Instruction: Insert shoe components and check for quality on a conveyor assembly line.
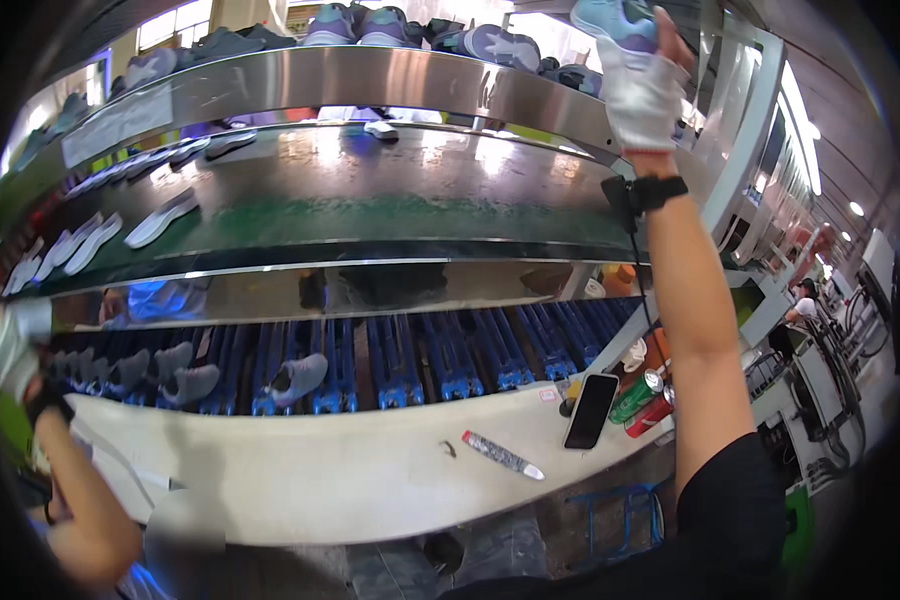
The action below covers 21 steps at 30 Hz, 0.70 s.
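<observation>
The step in hand is judged to be the handling of a single pale blue shoe [615, 20], whether for setting up or for taking down, which cannot be told from one view. The shoe is held high at the upper edge of the picture, near the right end of the steel-fronted shelf [370, 75], and is partly cut off. It is grasped by the grip of the right hand [645, 90], which is white-gloved, with bare fingertips wrapped round its side. By the left hand [10, 350], at the far left rim beside the belt [390, 195], nothing certain is shown: its grip is too blurred and distorted there, so whether it is clenched or released cannot be told. Pale soles [162, 218] are laid out on the belt, and grey shoes [300, 378] are carried on the blue rack [395, 365] below. On the white desk [300, 480] a marker pen [502, 455] and a phone [590, 410] are left untouched. For the next move, a firm hold and a path clear of the shelf's edge and the shoes lined up there would be called for.
</observation>
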Tool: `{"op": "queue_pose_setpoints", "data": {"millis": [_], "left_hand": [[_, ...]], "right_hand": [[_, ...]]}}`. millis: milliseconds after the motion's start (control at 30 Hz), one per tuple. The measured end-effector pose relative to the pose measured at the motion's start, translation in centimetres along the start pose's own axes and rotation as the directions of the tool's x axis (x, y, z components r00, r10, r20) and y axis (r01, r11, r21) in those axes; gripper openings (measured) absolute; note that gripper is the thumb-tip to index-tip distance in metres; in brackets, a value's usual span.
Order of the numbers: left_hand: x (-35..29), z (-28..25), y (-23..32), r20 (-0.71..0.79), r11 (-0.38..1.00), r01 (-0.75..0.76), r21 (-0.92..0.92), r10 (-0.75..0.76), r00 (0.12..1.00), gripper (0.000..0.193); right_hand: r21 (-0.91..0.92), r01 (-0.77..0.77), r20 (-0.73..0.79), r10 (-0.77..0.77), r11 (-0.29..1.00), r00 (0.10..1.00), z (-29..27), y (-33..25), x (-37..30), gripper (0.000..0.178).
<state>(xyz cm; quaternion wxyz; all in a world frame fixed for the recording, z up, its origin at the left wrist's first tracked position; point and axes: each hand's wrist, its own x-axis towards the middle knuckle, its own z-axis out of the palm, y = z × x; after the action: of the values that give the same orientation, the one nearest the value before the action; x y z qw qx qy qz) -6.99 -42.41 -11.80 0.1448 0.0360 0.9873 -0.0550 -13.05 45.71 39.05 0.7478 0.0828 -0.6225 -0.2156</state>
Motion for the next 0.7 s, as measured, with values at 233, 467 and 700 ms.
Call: {"op": "queue_pose_setpoints", "data": {"millis": [233, 467, 700], "left_hand": [[19.4, -11.3, -3.7, -0.393, 0.818, -0.007, 0.575, 0.283, 0.875, 0.037], [33.7, -6.8, 5.6, -0.417, 0.191, 0.386, 0.902, 0.615, 0.669, 0.04], [27.6, 8.3, 17.1, -0.036, -0.604, 0.797, -0.027, 0.797, 0.603, 0.058]], "right_hand": [[-0.176, -0.383, 0.738, 0.379, 0.907, 0.558, 7.6, 4.9, -3.6, 0.073], [-0.083, -0.217, 0.702, 0.212, 0.973, 0.68, 4.7, 5.0, -6.5, 0.039], [-0.17, 0.316, 0.73, -0.096, 0.933, 0.676, 4.2, 7.9, -6.6, 0.046]]}}
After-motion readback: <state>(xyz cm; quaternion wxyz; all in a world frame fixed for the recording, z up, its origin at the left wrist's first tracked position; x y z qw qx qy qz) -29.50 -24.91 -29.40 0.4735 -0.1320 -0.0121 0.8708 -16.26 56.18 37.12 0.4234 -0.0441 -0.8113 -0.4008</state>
